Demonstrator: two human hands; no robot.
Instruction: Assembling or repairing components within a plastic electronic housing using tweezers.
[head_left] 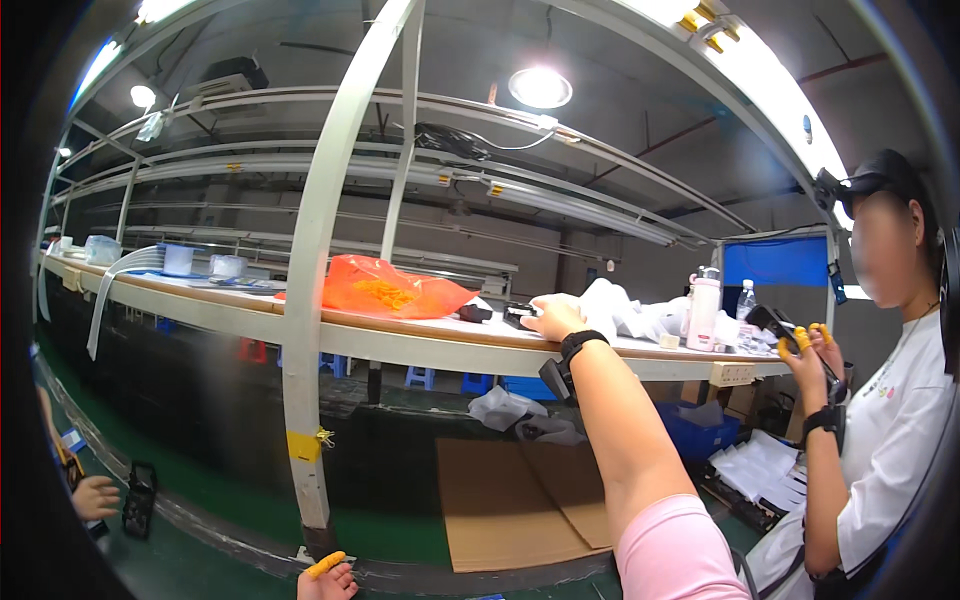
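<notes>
My right arm, in a pink sleeve with a black wrist strap, stretches up to the long workbench. There my right hand (556, 317) has its fingers closed at the edge of a small black object (517, 314), whose exact kind I cannot make out. Beside it lie another dark item (474, 313) and an orange-red plastic bag (395, 288) with yellow-orange pieces inside. Low at the bottom edge, my left hand (330, 581) is partly in view, fingers loosely apart, one wearing a yellow finger cot. Nothing shows in it.
A white upright post (315, 330) stands before the bench (420, 340). White wrapping (625, 315), a pink bottle (704, 310) and a clear bottle sit further right. A co-worker (890, 400) at right holds a black device; another person's hand (95, 497) shows at left. Cardboard (500, 510) lies below.
</notes>
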